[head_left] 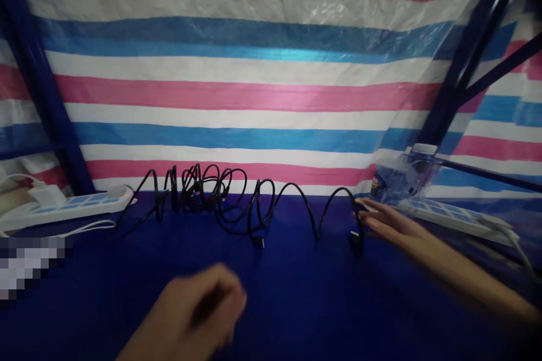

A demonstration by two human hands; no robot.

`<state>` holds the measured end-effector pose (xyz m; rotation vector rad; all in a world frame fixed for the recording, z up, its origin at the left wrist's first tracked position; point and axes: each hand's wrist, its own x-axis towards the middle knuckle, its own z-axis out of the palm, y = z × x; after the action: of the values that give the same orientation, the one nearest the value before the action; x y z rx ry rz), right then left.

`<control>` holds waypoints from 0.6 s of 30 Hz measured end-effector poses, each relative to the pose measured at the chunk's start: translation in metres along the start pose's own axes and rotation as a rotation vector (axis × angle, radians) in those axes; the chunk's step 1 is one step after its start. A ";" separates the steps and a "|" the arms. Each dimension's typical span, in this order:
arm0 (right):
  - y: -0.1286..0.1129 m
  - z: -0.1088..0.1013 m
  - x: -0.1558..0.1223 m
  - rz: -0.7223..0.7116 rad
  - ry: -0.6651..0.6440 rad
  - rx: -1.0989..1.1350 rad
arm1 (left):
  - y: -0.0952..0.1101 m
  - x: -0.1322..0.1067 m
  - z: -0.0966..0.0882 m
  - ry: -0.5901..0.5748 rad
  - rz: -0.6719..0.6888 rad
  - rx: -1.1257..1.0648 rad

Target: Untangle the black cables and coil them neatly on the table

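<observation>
A long black cable (313, 220) lies in loose loops across the blue table, bunched at the middle left. One dark plug with a light metal end (259, 242) rests near the centre, and another plug (354, 237) is at the right end. My right hand (389, 223) reaches in from the right with fingers stretched out. Its fingertips are beside the cable's rightmost loop; whether they touch it I cannot tell. Nearer to me, my left hand (199, 313) is curled and slightly blurred above the table, apart from the cable. Nothing shows in its fingers.
White power strips stand at the left (80, 207) and right (457, 220), the left one with a white plug (46, 194) in it. A clear plastic bottle (421, 172) is behind the right strip. Striped sheeting (254, 96) and dark blue posts (459, 79) close off the back.
</observation>
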<state>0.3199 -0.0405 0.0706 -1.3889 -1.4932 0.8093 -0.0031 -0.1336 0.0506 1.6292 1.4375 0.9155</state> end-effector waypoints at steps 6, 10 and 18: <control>-0.014 0.105 0.052 0.031 -0.277 0.320 | 0.033 0.121 0.010 0.503 0.213 -0.029; -0.003 0.139 0.035 -0.048 -0.386 0.312 | 0.014 0.145 0.035 0.249 0.100 -0.208; -0.006 0.137 0.005 -0.285 -0.565 0.249 | 0.008 0.124 0.040 0.274 0.009 -0.507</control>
<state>0.1914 -0.0209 0.0269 -0.7665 -1.8825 1.2166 0.0490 -0.0144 0.0429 1.1653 1.2350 1.4176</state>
